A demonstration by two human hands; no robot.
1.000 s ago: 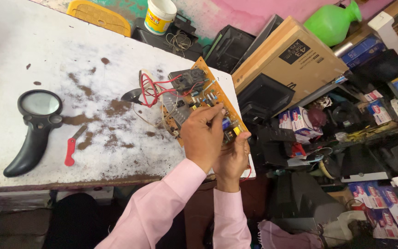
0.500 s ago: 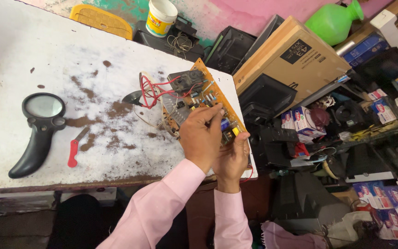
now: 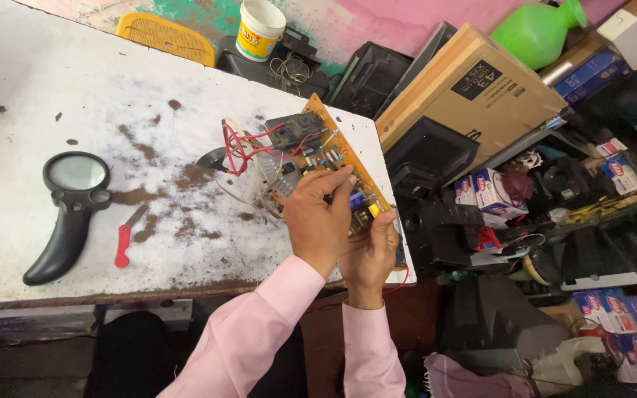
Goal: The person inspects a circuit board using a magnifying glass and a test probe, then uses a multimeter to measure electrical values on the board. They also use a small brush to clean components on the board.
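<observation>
The circuit board (image 3: 326, 166) is tilted up off the white table (image 3: 53, 88) near its 4 o'clock corner, component side toward the camera, likely so its parts can be read. The right hand (image 3: 369, 254) clasps the board's lower edge from beneath, bearing its weight. The left hand (image 3: 317, 217) lies over the face, fingertips (image 3: 344, 177) pinched narrow on a small part. Red wires (image 3: 241, 140) trail at 10 o'clock. A magnifier (image 3: 68, 210) and red knife (image 3: 124, 243) lie well apart at 9 o'clock.

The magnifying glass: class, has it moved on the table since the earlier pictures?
No. The magnifying glass keeps the same place beside the red-handled tool and the brown stains on the white table; only the camera shifted.
</observation>
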